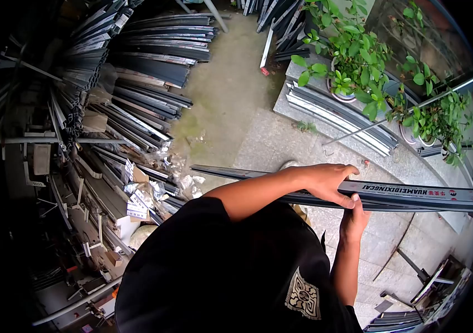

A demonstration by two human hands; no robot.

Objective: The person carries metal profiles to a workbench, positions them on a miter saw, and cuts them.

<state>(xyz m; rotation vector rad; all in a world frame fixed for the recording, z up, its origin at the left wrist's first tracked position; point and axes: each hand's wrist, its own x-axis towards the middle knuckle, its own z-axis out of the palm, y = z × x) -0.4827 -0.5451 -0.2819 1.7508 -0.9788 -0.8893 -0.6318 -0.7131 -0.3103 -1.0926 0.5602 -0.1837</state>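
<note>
Long dark grey metal profiles [408, 191] lie crosswise in front of my body, with a printed silver film strip on the upper face. Their left end reaches past my left forearm, and the right end is near the edge of the view. My left hand [329, 183] is closed over the top of them, with its fingers bent over the far edge. Close beside it, my right hand [354, 217] grips the near edge from below, thumb up. The two thumbs nearly meet. The undersides of the profiles and some fingers are hidden.
Stacks of similar profiles [161, 41] fill the left side, with crumpled wrapping [156, 191] near their ends. Potted plants [353, 61] stand on a stone ledge at upper right, beside more profiles [339, 119]. A thin pole [403, 111] slants across there. Paving [264, 139] lies ahead.
</note>
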